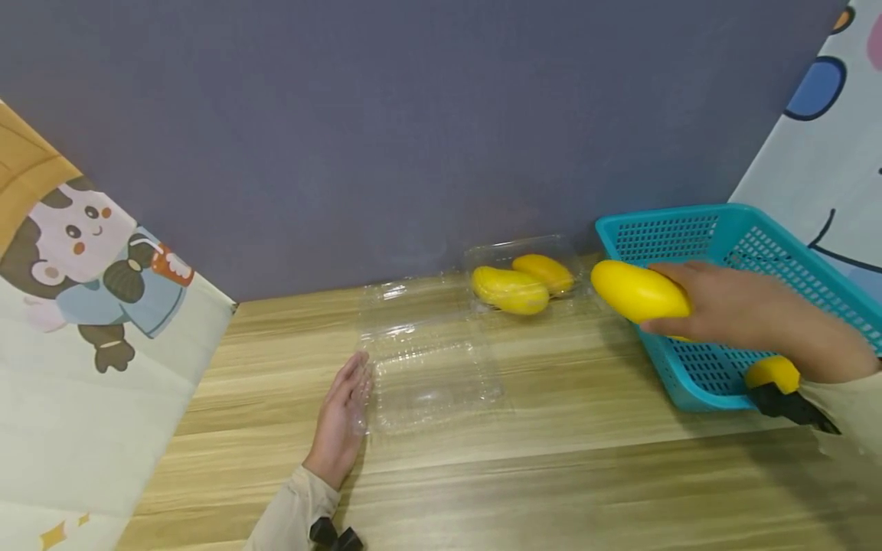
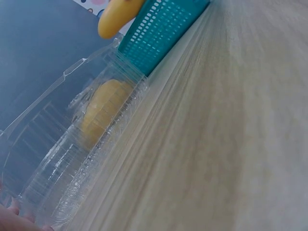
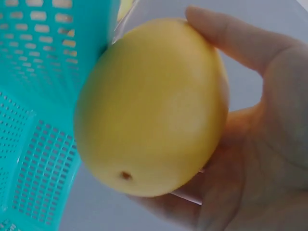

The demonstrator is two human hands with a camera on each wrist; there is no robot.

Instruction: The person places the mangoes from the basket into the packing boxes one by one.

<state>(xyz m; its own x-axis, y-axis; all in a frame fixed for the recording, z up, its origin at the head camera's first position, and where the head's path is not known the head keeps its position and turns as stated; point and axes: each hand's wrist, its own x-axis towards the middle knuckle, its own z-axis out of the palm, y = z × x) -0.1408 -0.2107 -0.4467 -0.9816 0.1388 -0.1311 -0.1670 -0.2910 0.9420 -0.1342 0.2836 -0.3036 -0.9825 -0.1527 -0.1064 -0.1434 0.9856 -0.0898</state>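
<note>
My right hand grips a yellow mango and holds it over the left rim of a teal plastic basket. The right wrist view shows the thumb and fingers around the mango, with its stem-end dimple visible. On the wooden table, my left hand rests with straight fingers against the left side of an open clear plastic clamshell box. That box holds no fruit. Its raised lid lies toward the back wall.
Behind and to the right of the open box stands another clear box with two mangoes in it. Another yellow mango lies in the basket, partly hidden by the right wrist. A grey wall closes the back.
</note>
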